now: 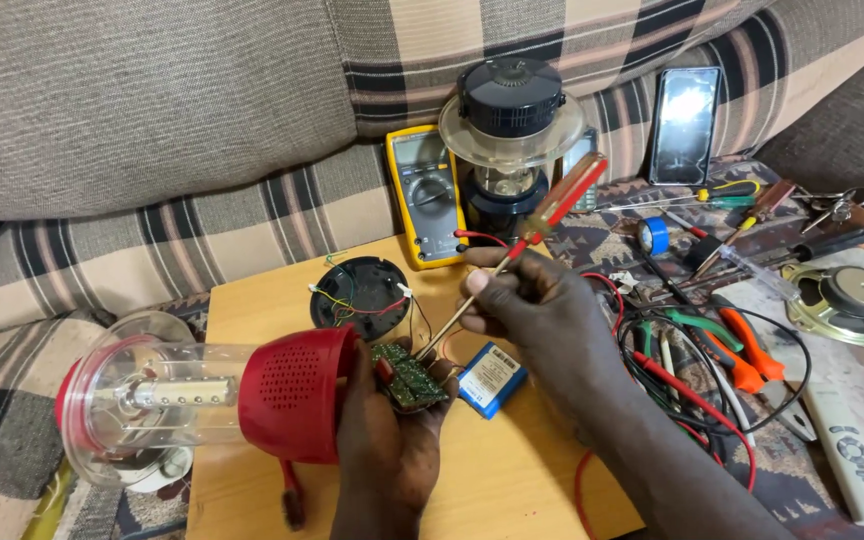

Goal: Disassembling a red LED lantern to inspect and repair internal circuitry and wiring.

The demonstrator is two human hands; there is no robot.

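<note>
Fingers (487, 285) of our right hand (542, 320) pinch the screwdriver (527, 240) shaft, tip down at the green circuit board (409, 376). Left hand (387, 430) is wrapped around the red lantern base (297, 393), board propped against its fingertips. Tip contact is hard to see, probably on a screw or joint. Best to keep the board braced and the blade square, with light pressure. Count: two lanterns, one red here, one black (509, 130) by the yellow multimeter (422, 195); one blue battery pack (490, 379); one loose black cover (360, 293) on the wooden board (512, 480).
</note>
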